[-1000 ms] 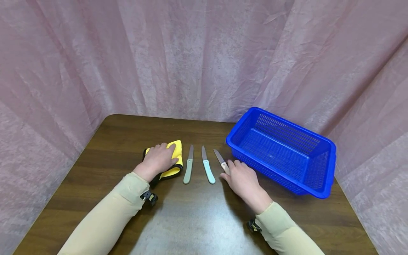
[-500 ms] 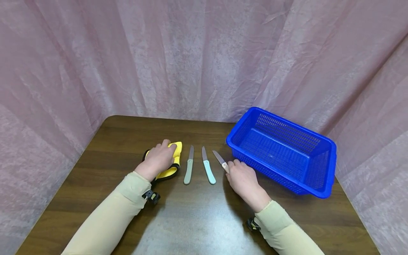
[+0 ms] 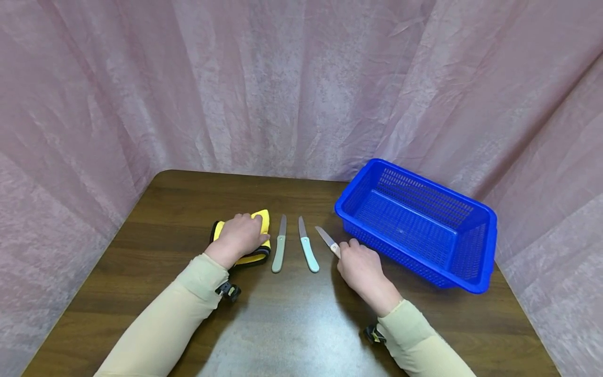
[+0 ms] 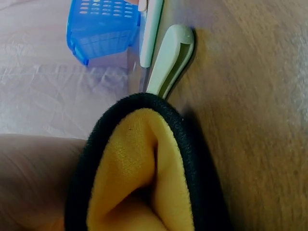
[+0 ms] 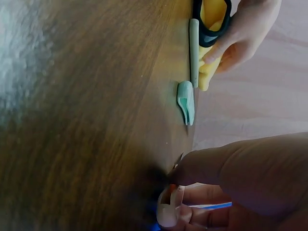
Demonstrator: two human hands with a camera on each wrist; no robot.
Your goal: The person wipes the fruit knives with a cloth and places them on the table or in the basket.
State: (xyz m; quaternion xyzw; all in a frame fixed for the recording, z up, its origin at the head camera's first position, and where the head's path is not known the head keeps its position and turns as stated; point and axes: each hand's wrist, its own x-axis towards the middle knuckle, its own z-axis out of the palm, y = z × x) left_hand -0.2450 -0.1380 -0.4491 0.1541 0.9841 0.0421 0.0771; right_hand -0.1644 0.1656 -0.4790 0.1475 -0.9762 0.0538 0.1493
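Note:
My left hand (image 3: pixel 239 236) lies over a folded yellow cloth (image 3: pixel 263 222) with black edging and grips it between thumb and fingers. In the left wrist view, the fold of the cloth (image 4: pixel 122 159) stands up as an open loop. My right hand (image 3: pixel 361 266) holds a cream-handled folding knife (image 3: pixel 335 249), its blade pointing away to the upper left; most of the handle is hidden by the fingers. Between the hands lie two more folding knives, one pale green (image 3: pixel 279 254) and one turquoise (image 3: pixel 308 254), blades pointing away from me.
A blue plastic basket (image 3: pixel 491 241) with perforated walls stands at the right, just beyond my right hand. Everything rests on a brown wooden table (image 3: pixel 179 199). Pink curtains (image 3: pixel 282 94) hang behind and beside it.
My right thumb has tucked in against the cream handle, and that knife has slid slightly towards me. My left hand has shifted a little right, and the cloth's near fold has changed shape.

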